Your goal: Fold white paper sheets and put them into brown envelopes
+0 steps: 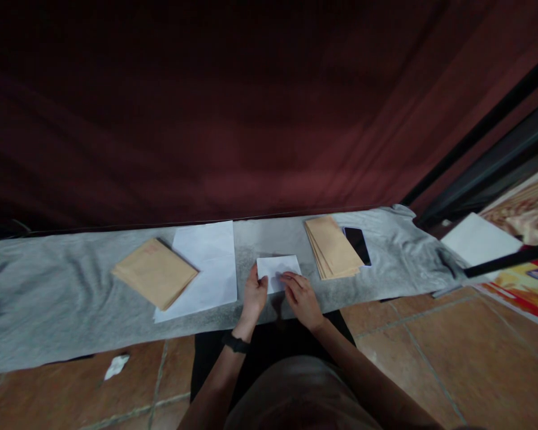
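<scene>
Far left, the table (67, 280) is covered with wrinkled grey cloth; a crumpled white scrap (116, 366) lies on the tiled floor below. Next, a left stack of brown envelopes (155, 272) sits at an angle, overlapping large white sheets (213, 257). Just right of these, near the table's front edge, the left hand (254, 292), with a dark band (235, 342) at its wrist, holds the small white paper (269, 266) by its left side, thumb on the upper face and the other fingers mostly hidden beneath. The paper is in front of the person, between the two brown stacks; whether it is folded, cannot tell. The right hand (302, 298) lies over the paper's lower right part, fingers loosely bent and touching it; whether they pinch it, cannot tell. Further right, a fanned right stack of brown envelopes (333, 246) partly overlaps a dark phone (357, 243). Handling estimate: paper light, thin, flexible, easily creased; smooth faces may slip under a dry fingertip. Best hold is probably a light pinch at opposite side edges, thumbs on top, keeping the middle flat; a hard squeeze would likely buckle it.
</scene>
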A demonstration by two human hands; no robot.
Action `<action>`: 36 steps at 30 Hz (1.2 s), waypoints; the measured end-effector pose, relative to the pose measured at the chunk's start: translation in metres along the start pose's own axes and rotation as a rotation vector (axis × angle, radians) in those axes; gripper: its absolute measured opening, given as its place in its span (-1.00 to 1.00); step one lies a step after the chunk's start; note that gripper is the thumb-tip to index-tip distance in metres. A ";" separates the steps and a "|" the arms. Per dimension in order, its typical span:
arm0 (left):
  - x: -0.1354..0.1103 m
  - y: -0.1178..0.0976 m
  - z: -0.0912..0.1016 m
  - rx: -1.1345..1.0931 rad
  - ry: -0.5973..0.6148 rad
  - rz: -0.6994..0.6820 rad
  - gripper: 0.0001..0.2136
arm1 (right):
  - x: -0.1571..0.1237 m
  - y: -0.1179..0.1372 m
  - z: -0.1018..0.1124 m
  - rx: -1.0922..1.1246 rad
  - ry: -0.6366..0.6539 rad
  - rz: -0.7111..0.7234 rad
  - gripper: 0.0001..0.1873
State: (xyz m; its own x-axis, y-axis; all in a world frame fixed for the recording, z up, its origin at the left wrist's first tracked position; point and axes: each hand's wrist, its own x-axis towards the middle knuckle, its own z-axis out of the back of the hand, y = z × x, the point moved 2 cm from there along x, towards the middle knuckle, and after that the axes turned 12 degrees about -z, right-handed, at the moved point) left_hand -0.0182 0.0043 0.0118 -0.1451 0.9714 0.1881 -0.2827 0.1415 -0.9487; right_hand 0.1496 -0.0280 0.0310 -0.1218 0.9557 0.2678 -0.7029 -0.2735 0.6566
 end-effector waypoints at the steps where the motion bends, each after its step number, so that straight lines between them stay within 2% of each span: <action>1: 0.000 0.000 0.000 0.078 0.011 -0.022 -0.48 | 0.000 -0.001 -0.003 -0.013 0.000 0.003 -0.64; 5: -0.005 -0.004 0.001 0.335 0.018 -0.087 -0.41 | 0.001 -0.006 -0.010 -0.036 0.031 0.023 -0.60; 10: -0.015 -0.010 -0.001 0.507 0.009 -0.202 -0.40 | 0.000 -0.012 -0.016 -0.052 0.042 0.009 -0.59; 16: -0.022 -0.011 -0.004 0.572 0.060 -0.280 -0.50 | 0.000 -0.014 -0.018 -0.095 0.030 0.029 -0.60; 22: -0.018 -0.010 -0.004 0.565 0.054 -0.284 -0.53 | 0.003 -0.014 -0.016 -0.124 0.011 0.020 -0.60; 26: -0.021 -0.015 -0.003 0.709 0.077 -0.327 -0.57 | 0.002 -0.013 -0.017 -0.121 0.024 0.046 -0.58; 30: -0.031 -0.019 -0.004 0.847 0.115 -0.397 -0.55 | 0.000 -0.014 -0.018 -0.128 0.035 0.042 -0.58; 36: -0.056 -0.019 -0.016 0.847 0.238 -0.532 -0.53 | 0.000 -0.014 -0.017 -0.096 0.036 0.016 -0.58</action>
State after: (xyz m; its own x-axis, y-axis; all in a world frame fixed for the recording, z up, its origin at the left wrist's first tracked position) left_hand 0.0100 -0.0502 0.0148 0.3600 0.8479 0.3891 -0.8450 0.4731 -0.2491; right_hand 0.1475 -0.0223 0.0104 -0.1578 0.9551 0.2509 -0.7645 -0.2790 0.5811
